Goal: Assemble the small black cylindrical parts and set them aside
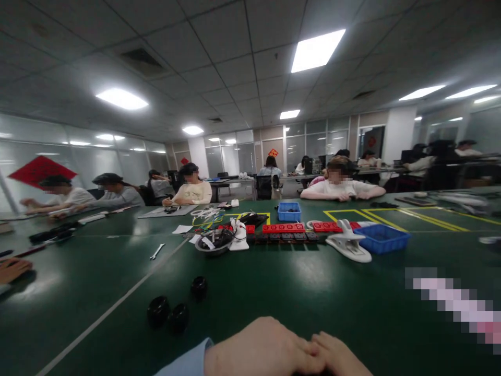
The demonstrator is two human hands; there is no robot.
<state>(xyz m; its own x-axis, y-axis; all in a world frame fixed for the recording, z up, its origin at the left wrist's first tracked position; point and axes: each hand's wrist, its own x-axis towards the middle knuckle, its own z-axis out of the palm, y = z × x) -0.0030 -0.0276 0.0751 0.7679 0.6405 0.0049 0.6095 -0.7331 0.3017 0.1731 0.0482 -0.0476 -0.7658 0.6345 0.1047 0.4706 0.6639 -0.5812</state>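
My left hand (pixel 264 347), in a light blue sleeve, is at the bottom middle of the view, back upward and fingers curled inward. Its fingertips meet my right hand (pixel 336 356), which comes in from the lower right with its fingers bent. Both hands are closed against each other above the green table (pixel 352 292). Whatever lies between them, if anything, is hidden. Nearest on the left stand three small round black cups or caps: one black piece (pixel 158 312), a second black piece (pixel 179 317) close beside it, and a third black piece (pixel 199 288) farther back.
A wrench (pixel 157 251) lies left. Across the middle are a metal bowl (pixel 214 251) of dark parts, a white clamp-like item (pixel 349 243), red strips (pixel 284 228) and a blue bin (pixel 385 239). Another blue bin (pixel 289 211) stands behind. A co-worker's hand (pixel 14 271) rests far left; people sit opposite.
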